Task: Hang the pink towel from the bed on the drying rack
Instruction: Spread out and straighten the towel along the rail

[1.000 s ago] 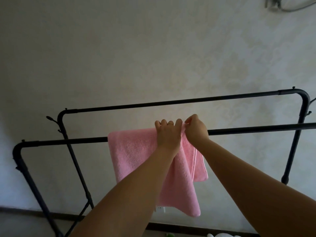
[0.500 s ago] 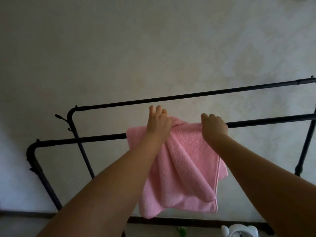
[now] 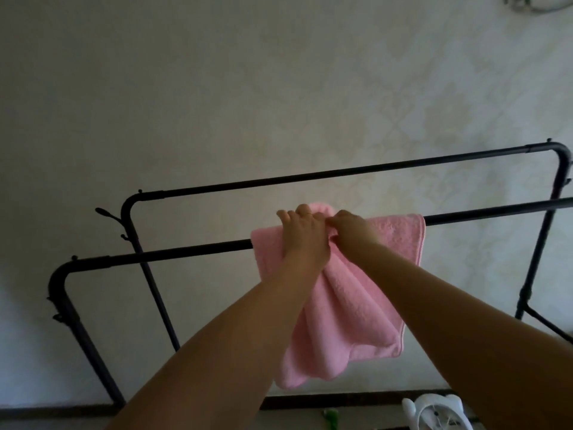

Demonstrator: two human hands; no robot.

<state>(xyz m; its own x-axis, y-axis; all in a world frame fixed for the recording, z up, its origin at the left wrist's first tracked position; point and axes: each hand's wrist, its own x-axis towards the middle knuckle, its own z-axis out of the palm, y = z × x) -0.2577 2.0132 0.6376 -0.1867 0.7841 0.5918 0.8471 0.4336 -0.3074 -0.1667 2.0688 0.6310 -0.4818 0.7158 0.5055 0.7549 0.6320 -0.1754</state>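
The pink towel (image 3: 350, 302) hangs over the near bar of the black drying rack (image 3: 173, 253), bunched in folds at its middle. My left hand (image 3: 302, 235) lies on the towel on top of the bar, fingers curled over the raised fold. Right beside it, my right hand (image 3: 352, 228) pinches the same bunched fold. The two hands touch. The towel's right part lies flat over the bar, and its lower corner hangs down at the left.
The rack's far bar (image 3: 341, 173) runs parallel behind, close to a pale patterned wall. Its legs stand at left (image 3: 90, 342) and right (image 3: 535, 274). On the floor below are a white round object (image 3: 434, 412) and a small green thing (image 3: 424, 418).
My right hand has moved left along the bar to meet my left hand, gathering the towel's top into a raised fold. The towel's right edge now lies spread on the bar.
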